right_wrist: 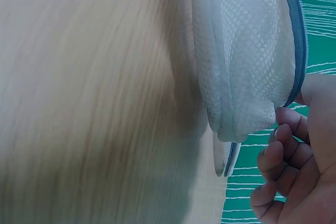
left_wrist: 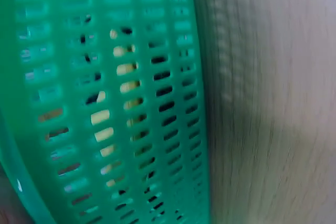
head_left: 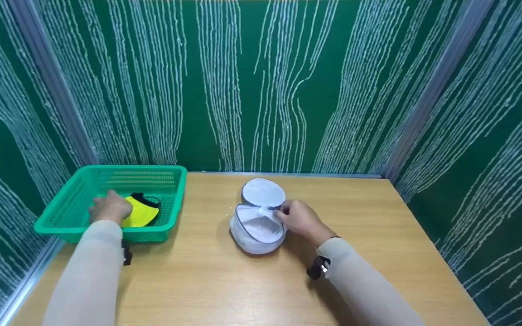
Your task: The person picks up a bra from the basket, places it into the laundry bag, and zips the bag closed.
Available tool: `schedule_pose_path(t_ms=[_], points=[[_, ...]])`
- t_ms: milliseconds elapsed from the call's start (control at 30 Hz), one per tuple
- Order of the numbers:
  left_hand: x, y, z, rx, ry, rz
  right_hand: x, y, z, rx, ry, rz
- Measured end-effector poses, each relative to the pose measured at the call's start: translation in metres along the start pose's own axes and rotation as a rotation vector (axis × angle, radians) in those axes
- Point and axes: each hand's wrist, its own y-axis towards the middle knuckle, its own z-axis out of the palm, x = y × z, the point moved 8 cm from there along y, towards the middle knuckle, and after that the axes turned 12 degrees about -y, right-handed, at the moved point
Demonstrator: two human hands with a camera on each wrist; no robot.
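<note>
My left hand (head_left: 110, 207) reaches down into a green plastic basket (head_left: 178, 199), right against a yellow cloth item with black trim and a thin black strap (head_left: 141, 213). Its fingertips are hidden in the head view, so I cannot tell whether they grip the cloth. Patches of yellow show through the basket's slots in the left wrist view. With thumb and fingers, my right hand (head_left: 304, 220) pinches the zippered rim of a white mesh laundry bag (head_left: 254, 246). The bag stands on the table, its round lid (head_left: 263, 192) folded back away from me.
The wooden table (head_left: 215, 290) runs back to green walls with white wavy lines (head_left: 218, 90). The basket stands at the table's back left, with the mesh bag to its right. Dark straps (head_left: 317, 268) sit at both wrists.
</note>
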Motion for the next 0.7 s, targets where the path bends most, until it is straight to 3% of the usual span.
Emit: schedule_pose_path(t_ms=[100, 200, 400, 567, 700], points=[[0.006, -0.01, -0.005, 0.026, -0.021, -0.027, 0.006, 0.001, 0.001, -0.011, -0.011, -0.02], [0.01, -0.01, -0.005, 0.068, -0.009, -0.046, 0.009, 0.002, 0.0, -0.022, -0.014, -0.022], [0.023, 0.013, 0.001, 0.137, -0.011, -0.108, 0.009, 0.002, 0.0, -0.014, -0.028, -0.029], [0.023, 0.027, 0.007, 0.17, 0.016, -0.074, 0.007, 0.0, -0.005, -0.012, -0.033, -0.024], [0.023, 0.029, 0.007, 0.187, 0.035, -0.051, 0.009, 0.001, -0.006, -0.003, -0.038, -0.019]])
